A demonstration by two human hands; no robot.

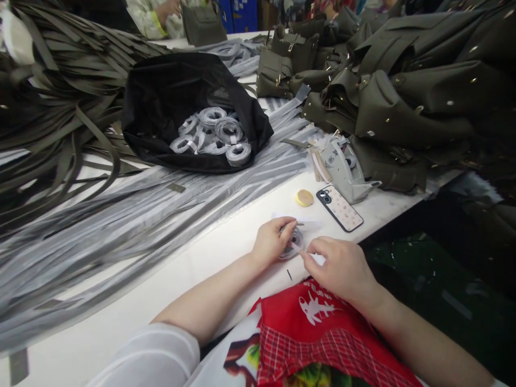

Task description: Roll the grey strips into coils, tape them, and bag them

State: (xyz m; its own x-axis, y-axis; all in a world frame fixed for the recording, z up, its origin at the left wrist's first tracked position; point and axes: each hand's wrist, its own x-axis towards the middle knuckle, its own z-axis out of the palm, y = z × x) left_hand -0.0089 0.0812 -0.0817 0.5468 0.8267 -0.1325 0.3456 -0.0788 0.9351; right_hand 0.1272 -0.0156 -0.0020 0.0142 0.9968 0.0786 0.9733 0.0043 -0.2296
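Observation:
Near the table's front edge, my left hand (pixel 273 240) is closed on a rolled-up strap in clear plastic (pixel 297 242), holding the roll against the white table. A thin pointed thing, too small to name, shows by its fingertips. Just right of the roll, my right hand (pixel 342 266) pinches a white strip (pixel 298 248) whose other end reaches the roll. Under the roll, a flap of clear plastic (pixel 311 226) lies on the table. A yellow round tape roll (pixel 303 198) and a phone in a patterned case (pixel 342 208) rest just beyond my hands.
A black bag (pixel 161 118) holds several similar rolls (pixel 229 130). Plastic-wrapped straps (pixel 153 215) stretch across the table, with loose olive straps (pixel 76 80) at left. Olive handbags (pixel 407 102) pile up at right beside a grey container (pixel 341 169). Another person's sleeve (pixel 145 19) shows at the back.

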